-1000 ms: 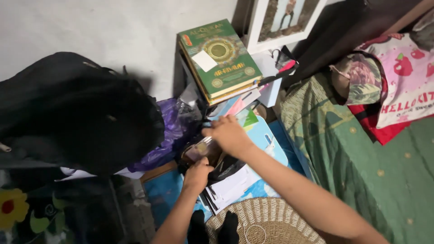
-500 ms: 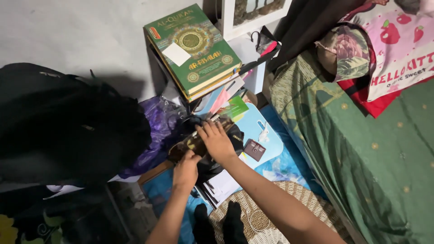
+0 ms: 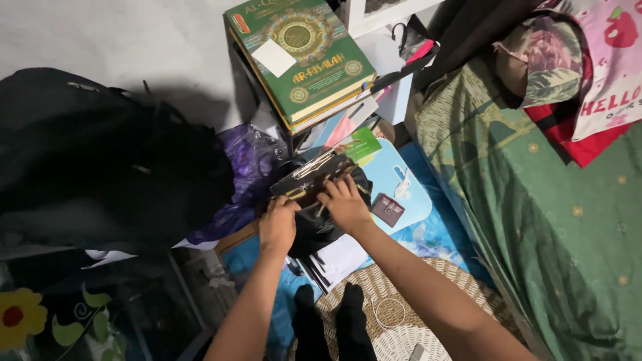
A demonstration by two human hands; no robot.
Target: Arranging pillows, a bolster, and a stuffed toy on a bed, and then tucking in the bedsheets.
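Just below the green book [image 3: 309, 59], a dark flat case [image 3: 313, 179] lies with its long axis slanting up to the right, the left hand [image 3: 279, 224] gripping its lower-left end, the right hand [image 3: 344, 204] pressing nearer its middle.

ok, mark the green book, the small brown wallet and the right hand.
green book [image 3: 304, 57], head view, middle of its cover.
small brown wallet [image 3: 387, 209], head view, centre of its flap.
right hand [image 3: 344, 204], head view, back of the hand.
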